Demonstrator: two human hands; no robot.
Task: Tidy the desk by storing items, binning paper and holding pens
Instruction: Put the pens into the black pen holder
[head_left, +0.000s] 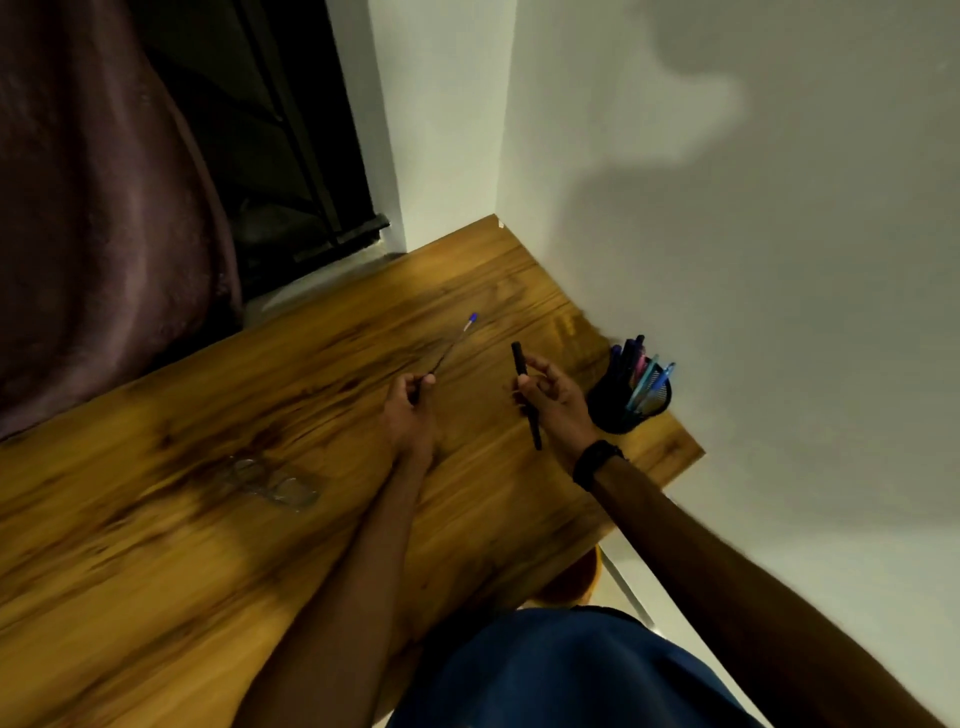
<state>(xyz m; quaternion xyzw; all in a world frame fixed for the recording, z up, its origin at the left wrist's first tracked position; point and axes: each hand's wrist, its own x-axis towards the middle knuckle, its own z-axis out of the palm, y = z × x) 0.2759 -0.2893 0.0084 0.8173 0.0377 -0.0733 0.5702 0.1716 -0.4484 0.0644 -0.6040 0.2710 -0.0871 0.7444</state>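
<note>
My left hand (410, 415) grips the lower end of a thin pen with a blue tip (452, 345), which points up and away over the wooden desk (208, 545). My right hand (553, 397) pinches a black pen (525, 395) near its middle, held roughly upright above the desk. Just right of that hand, a black mesh pen holder (631, 400) stands against the wall with several blue, pink and dark pens in it.
A pair of clear glasses (270, 480) lies on the desk to the left of my left forearm. A dark curtain (104, 208) hangs at the far left beside a dark window. White walls close in the desk's far corner and right side.
</note>
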